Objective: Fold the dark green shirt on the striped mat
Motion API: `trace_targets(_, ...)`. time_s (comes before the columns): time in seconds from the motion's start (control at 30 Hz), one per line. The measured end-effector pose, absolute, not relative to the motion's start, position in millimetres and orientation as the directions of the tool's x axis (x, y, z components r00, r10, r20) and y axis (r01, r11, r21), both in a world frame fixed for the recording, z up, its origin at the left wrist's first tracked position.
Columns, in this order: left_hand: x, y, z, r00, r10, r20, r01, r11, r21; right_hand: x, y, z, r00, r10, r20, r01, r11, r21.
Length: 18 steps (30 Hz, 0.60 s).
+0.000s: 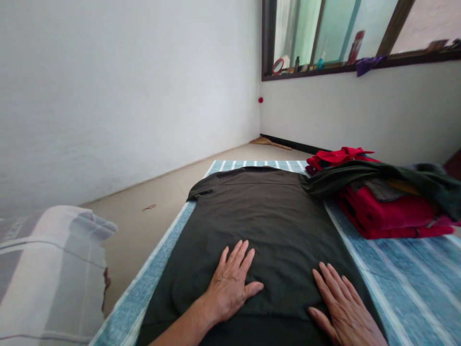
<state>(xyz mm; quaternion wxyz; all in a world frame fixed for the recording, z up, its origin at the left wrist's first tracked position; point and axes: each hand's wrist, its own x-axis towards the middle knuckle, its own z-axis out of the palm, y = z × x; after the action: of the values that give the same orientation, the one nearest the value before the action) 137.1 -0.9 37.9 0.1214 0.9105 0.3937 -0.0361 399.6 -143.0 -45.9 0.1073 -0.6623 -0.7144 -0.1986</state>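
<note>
A dark long-sleeved shirt (266,216) lies spread out, back side up, with its collar end away from me. My left hand (232,283) rests flat on the lower middle of it, fingers stretched and thumb out to the right. Near the shirt's right edge, my right hand (340,305) is also laid flat on the cloth with its fingers extended. Neither hand holds anything. One sleeve reaches right over a pile of folded red clothes (396,211); the left sleeve is mostly hidden. Slight wrinkles run across the fabric.
Beneath the shirt is a blue and white striped cover (414,283). A pale plaid, covered bundle (54,278) stands at the left. Behind are the floor (173,192), a whisk broom (270,142) in the corner, and a windowsill (324,70) with small bottles and a mirror.
</note>
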Motion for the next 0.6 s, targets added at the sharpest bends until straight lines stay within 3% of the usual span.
trace_targets(0.13, 122, 6, 43, 0.668, 0.741, -0.074, 0.739, -0.648, 0.184, 400, -143, -49, -0.100, 0.899, 0.426, 0.991, 0.051, 0.124)
trace_targets(0.27, 93, 18, 41, 0.552, 0.832, 0.056, 0.830, -0.554, 0.068, 401, -145, -54, -0.083, 0.905, 0.418, 0.994, 0.043, 0.105)
trace_targets(0.6, 72, 22, 22, 0.428, 0.901, -0.071, 0.903, -0.429, -0.008, 402, -145, -53, -0.109, 0.895, 0.432, 0.988, 0.048, 0.150)
